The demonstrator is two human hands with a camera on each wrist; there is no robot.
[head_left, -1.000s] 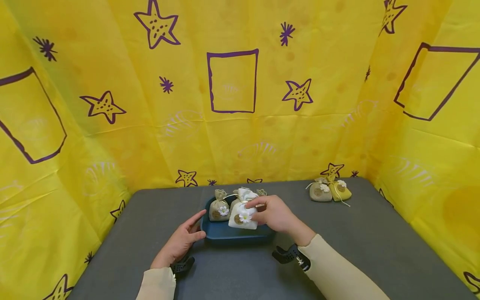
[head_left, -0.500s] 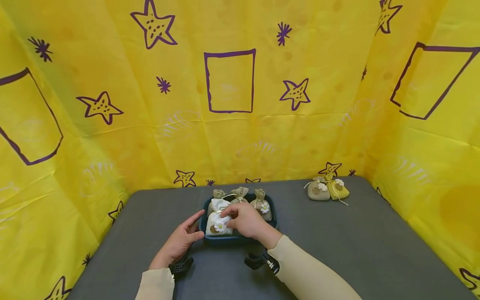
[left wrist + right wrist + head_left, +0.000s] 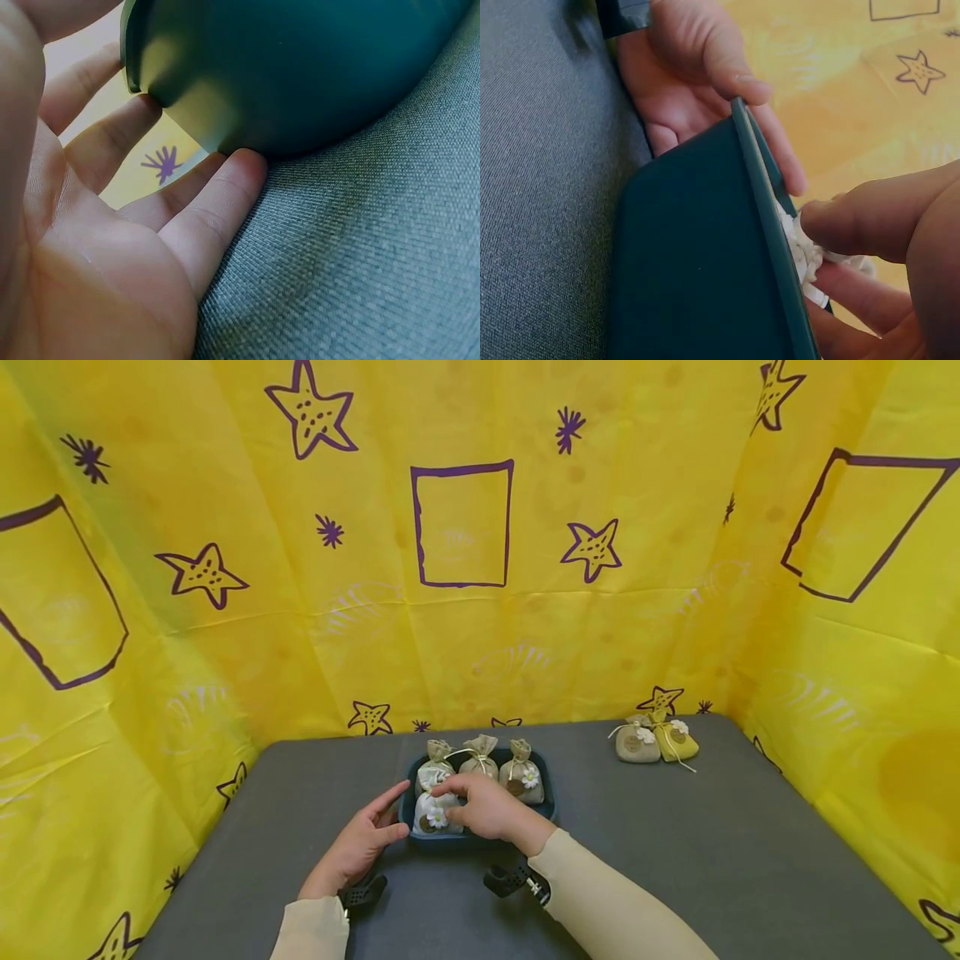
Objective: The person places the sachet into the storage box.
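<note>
A dark blue tray (image 3: 550, 795) sits mid-table with three beige drawstring pouches (image 3: 480, 760) in its back row. My right hand (image 3: 452, 797) pinches a white pouch with a daisy (image 3: 430, 812) and holds it down in the tray's front left corner. The right wrist view shows the thumb and fingers closed on the white pouch (image 3: 799, 251) just inside the tray's rim (image 3: 769, 225). My left hand (image 3: 400, 811) rests against the tray's left front corner with straight fingers. Its fingertips touch the tray's outer wall (image 3: 300, 75) in the left wrist view.
A grey-beige pouch (image 3: 635, 745) and a yellow pouch (image 3: 677, 740) lie together at the back right of the grey table (image 3: 712, 860). Yellow star-printed sheets (image 3: 465, 568) wall in the back and both sides.
My right hand carried the white pouch from the tray's front middle to its front left corner and lowered it. The left hand stayed at the tray's corner.
</note>
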